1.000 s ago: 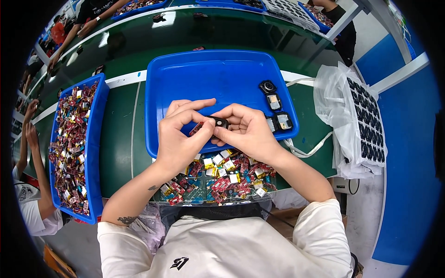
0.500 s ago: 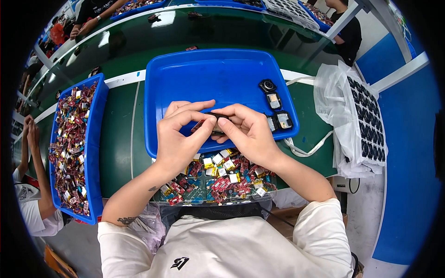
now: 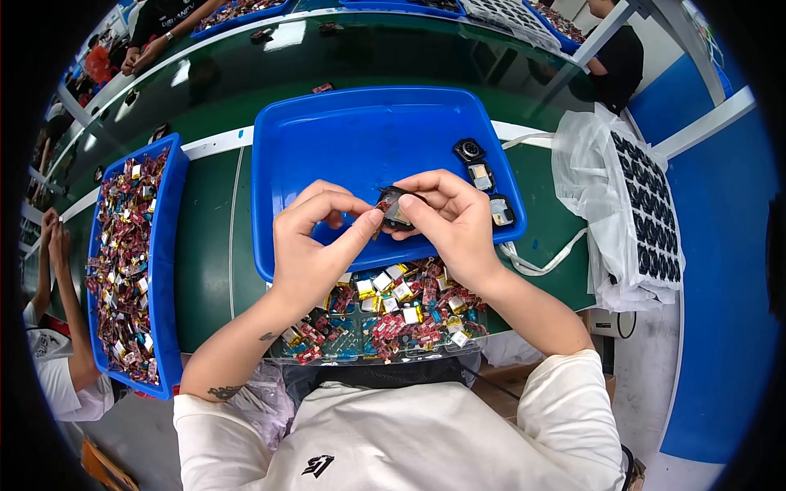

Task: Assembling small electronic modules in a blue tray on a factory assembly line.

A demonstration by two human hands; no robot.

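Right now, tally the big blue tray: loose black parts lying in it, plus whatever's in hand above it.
Loose small black parts lying at the right edge of the blue tray: 3
Small black part pinched between left hand and right hand: 1
Total: 4

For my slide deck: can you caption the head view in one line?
Both hands, left hand and right hand, pinch a small black part above a blue tray.
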